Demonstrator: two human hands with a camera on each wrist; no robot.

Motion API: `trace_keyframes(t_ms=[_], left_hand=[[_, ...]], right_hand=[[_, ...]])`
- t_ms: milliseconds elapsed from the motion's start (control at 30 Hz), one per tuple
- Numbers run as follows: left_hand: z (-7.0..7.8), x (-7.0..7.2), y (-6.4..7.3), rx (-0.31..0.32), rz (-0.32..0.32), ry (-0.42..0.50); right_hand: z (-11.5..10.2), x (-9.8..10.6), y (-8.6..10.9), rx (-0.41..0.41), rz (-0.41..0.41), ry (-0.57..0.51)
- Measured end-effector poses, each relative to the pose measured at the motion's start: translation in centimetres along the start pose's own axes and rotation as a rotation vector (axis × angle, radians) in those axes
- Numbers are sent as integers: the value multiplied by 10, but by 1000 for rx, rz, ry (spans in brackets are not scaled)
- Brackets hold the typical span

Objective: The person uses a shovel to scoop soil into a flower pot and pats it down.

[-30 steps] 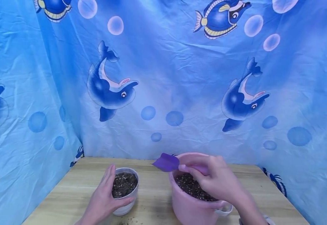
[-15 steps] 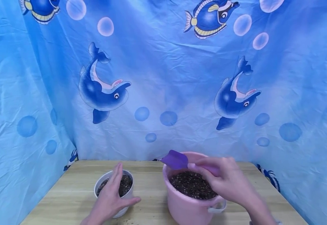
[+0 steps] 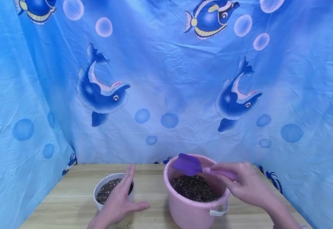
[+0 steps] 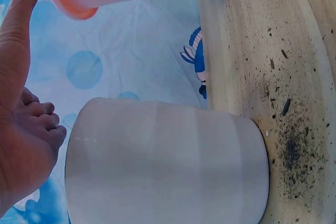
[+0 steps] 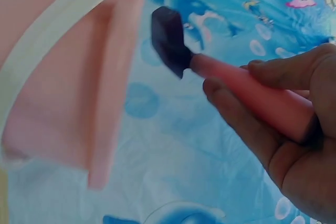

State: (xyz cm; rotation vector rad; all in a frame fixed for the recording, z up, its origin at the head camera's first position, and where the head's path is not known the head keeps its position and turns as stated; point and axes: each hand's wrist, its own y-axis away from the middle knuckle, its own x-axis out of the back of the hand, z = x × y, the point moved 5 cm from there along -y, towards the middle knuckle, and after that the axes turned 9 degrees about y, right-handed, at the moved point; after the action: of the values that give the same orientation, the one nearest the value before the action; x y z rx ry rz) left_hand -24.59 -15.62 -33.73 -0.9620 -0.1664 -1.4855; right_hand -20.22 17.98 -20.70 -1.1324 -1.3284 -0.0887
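My right hand (image 3: 247,183) grips a small trowel by its pink handle (image 5: 257,95). Its purple blade (image 3: 187,164) is over the mouth of a pink bucket (image 3: 190,213), above the dark soil (image 3: 195,187) inside. Part of the blade overlaps the far rim in the head view. My left hand (image 3: 117,198), fingers straight and thumb spread, hovers by a white pot (image 3: 99,184) that also has soil in it. In the left wrist view this hand (image 4: 23,124) is near the pot's rim (image 4: 79,145), holding nothing. The hand hides part of the pot in the head view.
Spilled soil (image 4: 294,153) lies on the wooden table (image 3: 152,181) beside the white pot. A white handle (image 3: 220,210) hangs at the bucket's right side. Behind the table hangs a blue cloth (image 3: 166,79) printed with dolphins and fish.
My right hand has carried the trowel rightward, from beyond the bucket's left rim to over its mouth. My left hand has come away from the white pot's side. The head view has shifted slightly.
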Motion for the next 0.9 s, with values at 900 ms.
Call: trace_keyframes(t_ms=[900], left_hand=[[8, -4, 1, 31, -144, 68]], right_hand=[[80, -30, -10, 68, -367, -268]])
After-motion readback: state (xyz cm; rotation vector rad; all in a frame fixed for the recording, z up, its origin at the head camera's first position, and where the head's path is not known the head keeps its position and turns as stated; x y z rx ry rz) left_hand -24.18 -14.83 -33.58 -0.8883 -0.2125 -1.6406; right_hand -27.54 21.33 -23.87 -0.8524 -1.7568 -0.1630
